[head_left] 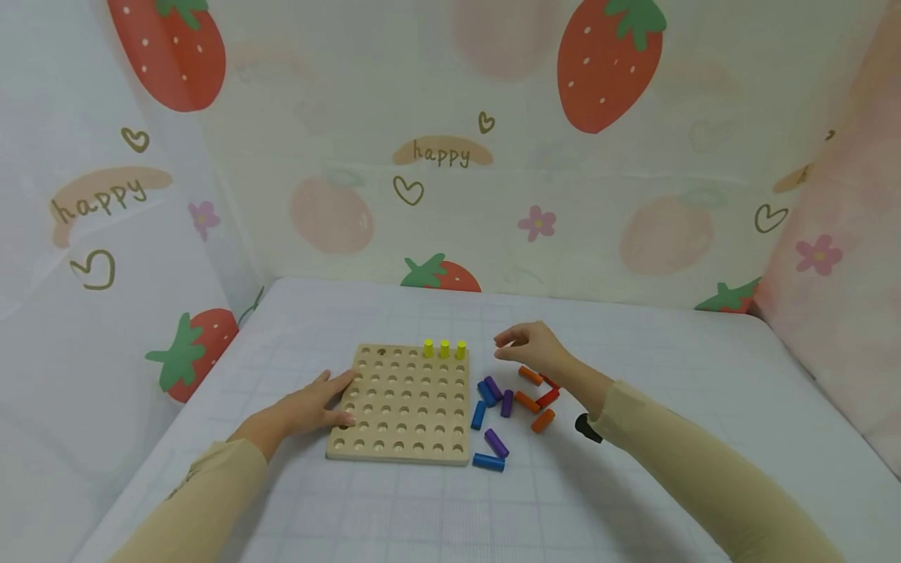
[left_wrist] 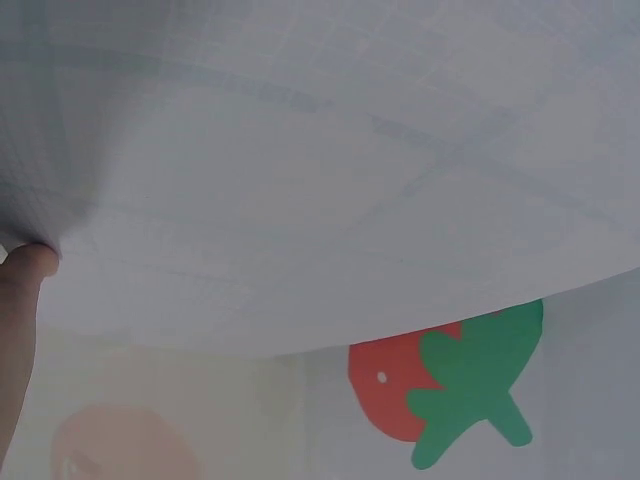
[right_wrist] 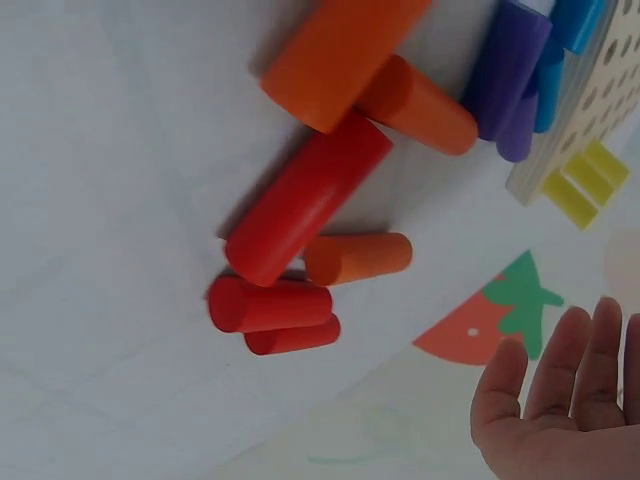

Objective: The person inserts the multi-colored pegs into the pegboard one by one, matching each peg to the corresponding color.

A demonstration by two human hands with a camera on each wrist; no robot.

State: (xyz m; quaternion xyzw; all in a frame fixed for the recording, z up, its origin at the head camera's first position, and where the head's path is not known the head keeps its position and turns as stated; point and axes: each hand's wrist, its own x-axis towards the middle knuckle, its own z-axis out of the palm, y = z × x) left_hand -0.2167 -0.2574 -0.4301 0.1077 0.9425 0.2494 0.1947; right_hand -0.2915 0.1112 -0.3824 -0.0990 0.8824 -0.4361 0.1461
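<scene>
Pegboard (head_left: 411,417) lies left of the loose pegs (head_left: 507,403), my left hand (head_left: 310,407) spread at its left edge; my right hand (head_left: 538,348) hangs relaxed, seemingly empty. Three yellow pegs (head_left: 445,349) stand far right; I'd judge filling underway, next needing a pinched peg.

Pegboard (head_left: 412,401) on the counter (head_left: 380,516): three pegs (head_left: 445,349) upright in the rightmost holes of its back row; loose pegs (head_left: 479,415) lying to its right; cloth (head_left: 450,227) hanging behind it.
</scene>
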